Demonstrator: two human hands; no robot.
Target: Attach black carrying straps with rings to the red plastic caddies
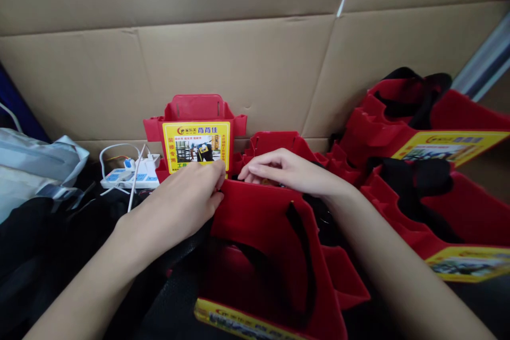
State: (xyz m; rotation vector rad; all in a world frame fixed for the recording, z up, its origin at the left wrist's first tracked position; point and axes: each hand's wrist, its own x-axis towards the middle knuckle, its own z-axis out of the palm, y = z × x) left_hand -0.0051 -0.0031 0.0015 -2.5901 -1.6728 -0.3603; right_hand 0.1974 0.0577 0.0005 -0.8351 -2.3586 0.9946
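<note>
A red plastic tool box point(255, 212) stands in front of me, with its inside facing me and a yellow label along its near edge. A black strap point(305, 265) runs down its inner wall. My left hand point(191, 191) is closed at the upper left corner of the back wall, thumb on the near side, with the rim between thumb and fingers. Reaching over from the right, my right hand point(279, 170) is behind that rim with its fingers curled. Its fingertips are partly hidden, and I cannot make out what they hold.
Another red tool box point(195, 109) with a yellow label stands against the cardboard wall point(239, 64). More red boxes point(470, 212) with black straps sit at right. A white power strip point(137, 172) with cables and a pale plastic bag point(43, 159) lie at left, beside black material point(48, 255).
</note>
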